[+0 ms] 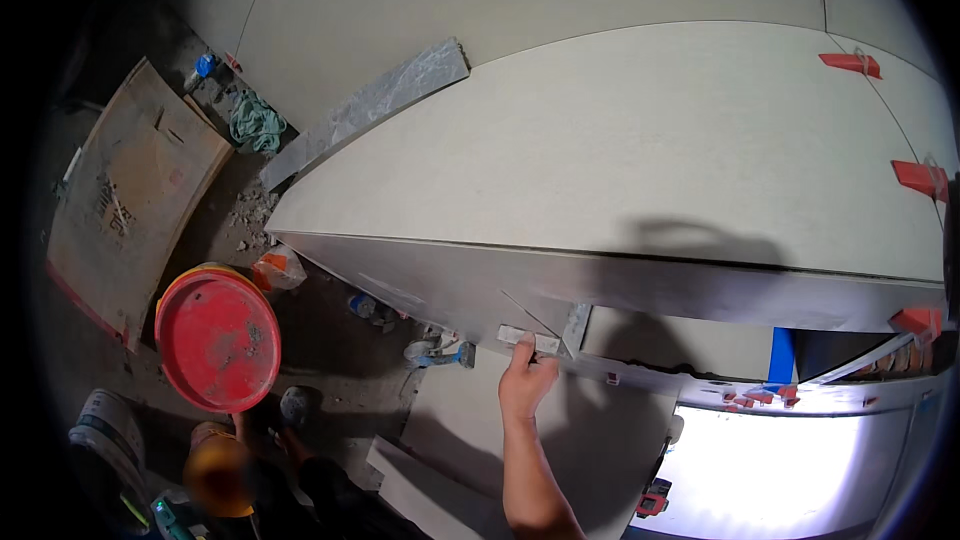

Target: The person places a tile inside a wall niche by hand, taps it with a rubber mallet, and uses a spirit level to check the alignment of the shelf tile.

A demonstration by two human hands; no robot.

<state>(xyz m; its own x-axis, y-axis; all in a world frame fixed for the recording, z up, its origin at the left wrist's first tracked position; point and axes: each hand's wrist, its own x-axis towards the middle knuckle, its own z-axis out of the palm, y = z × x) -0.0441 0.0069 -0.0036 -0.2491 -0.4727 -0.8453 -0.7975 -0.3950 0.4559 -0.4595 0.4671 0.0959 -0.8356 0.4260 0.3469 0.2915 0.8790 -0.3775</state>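
Observation:
My right hand (524,387) reaches up from the lower edge with its fingers closed on a short, flat, pale grey strip (512,334). The strip lies against the shaded front face (430,275) of a large tiled ledge. Its exact kind is hard to make out. Beside it, a thin slanting line (530,310) runs down toward a grey upright piece (577,328), at the edge of a rectangular opening (640,340) in that face. My left hand does not show.
A red-topped bucket (215,340) stands left, near a worn board (130,210). Red wedges (850,64) sit along the tile joints. A grey stone strip (370,105) leans across the ledge's far left. A blue-handled tool (445,355) lies below the ledge, near a bright lit panel (770,465).

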